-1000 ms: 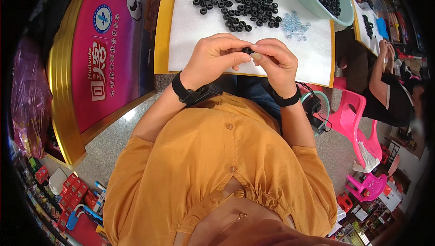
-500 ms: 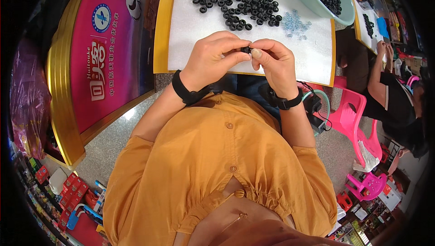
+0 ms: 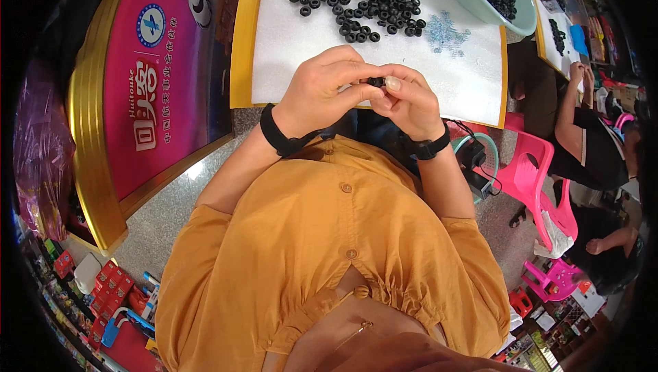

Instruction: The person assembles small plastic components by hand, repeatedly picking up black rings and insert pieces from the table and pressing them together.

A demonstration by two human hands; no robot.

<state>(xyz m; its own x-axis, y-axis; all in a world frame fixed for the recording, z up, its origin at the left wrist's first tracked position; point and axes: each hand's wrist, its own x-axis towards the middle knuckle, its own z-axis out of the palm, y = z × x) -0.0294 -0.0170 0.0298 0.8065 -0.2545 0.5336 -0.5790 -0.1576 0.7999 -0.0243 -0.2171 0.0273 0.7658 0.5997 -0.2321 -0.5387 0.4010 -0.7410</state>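
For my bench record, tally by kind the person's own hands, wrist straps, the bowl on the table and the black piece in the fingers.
Left hand and right hand: 2
Black wrist straps: 2
Pale green bowl: 1
Held black piece: 1
Total: 6

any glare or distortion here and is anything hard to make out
Head view: fisheye distortion curves the gold frame; head view: glare whitens a patch of floor; head view: the left hand and right hand partly hide the black piece they pinch.
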